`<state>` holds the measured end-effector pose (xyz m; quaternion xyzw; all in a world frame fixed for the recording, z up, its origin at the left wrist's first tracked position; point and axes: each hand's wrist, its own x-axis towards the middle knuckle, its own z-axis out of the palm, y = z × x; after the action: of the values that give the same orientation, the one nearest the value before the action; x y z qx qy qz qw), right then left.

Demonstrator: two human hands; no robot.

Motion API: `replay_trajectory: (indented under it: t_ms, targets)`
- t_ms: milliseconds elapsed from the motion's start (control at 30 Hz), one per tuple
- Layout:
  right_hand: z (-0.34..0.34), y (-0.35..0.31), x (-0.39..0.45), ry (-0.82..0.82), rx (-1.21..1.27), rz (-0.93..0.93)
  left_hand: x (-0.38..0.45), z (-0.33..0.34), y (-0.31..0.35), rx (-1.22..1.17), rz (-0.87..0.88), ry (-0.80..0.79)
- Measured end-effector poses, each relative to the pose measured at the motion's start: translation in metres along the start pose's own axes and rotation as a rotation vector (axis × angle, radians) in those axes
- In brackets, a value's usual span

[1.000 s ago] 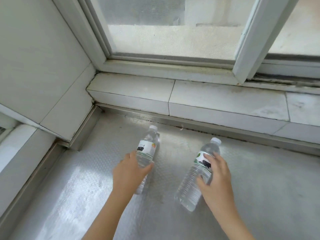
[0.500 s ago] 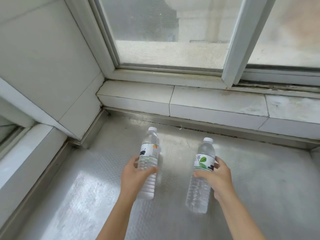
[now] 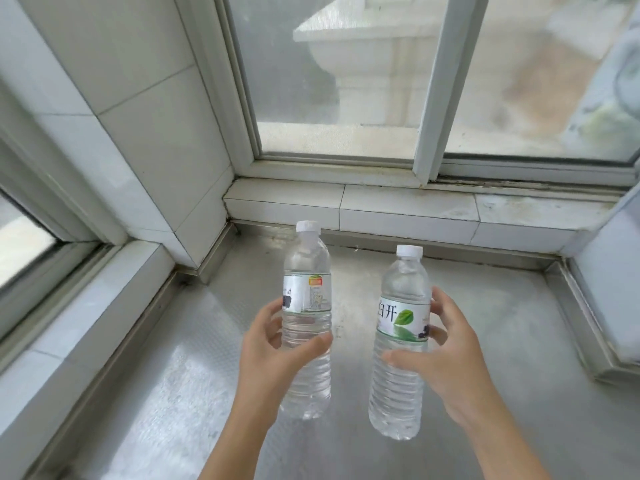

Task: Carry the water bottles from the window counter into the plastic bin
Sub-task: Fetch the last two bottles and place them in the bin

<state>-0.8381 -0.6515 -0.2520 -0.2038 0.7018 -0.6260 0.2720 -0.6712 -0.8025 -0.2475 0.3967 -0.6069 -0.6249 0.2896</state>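
Note:
Two clear water bottles with white caps are held upright above the metal window counter (image 3: 502, 341). My left hand (image 3: 273, 351) is wrapped around the left bottle (image 3: 306, 271), which has a white label with an orange patch. My right hand (image 3: 446, 355) grips the right bottle (image 3: 403, 289) around its label with a green leaf. Both bottles are lifted clear of the counter. The plastic bin is not in view.
A tiled ledge (image 3: 408, 209) and sliding window frame (image 3: 440, 98) run along the back. A tiled wall corner (image 3: 145, 140) juts in at the left, and a raised white sill (image 3: 79, 327) borders the counter's left side. Another wall edge (image 3: 606, 289) closes the right.
Both bottles went from lying on the counter to being stood up and then lifted in my hands. The view has tilted upward, showing more of the window.

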Motion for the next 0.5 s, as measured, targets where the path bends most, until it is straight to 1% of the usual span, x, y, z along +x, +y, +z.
replay_trajectory:
  t_ms: [200, 500]
  targets:
    - [-0.011, -0.026, -0.101, 0.084, -0.028, -0.138, -0.069, -0.005, 0.02, -0.063, 0.083, -0.177]
    - [-0.047, -0.031, -0.218, 0.258, -0.118, -0.159, -0.147, 0.015, 0.029, -0.006, 0.164, -0.419]
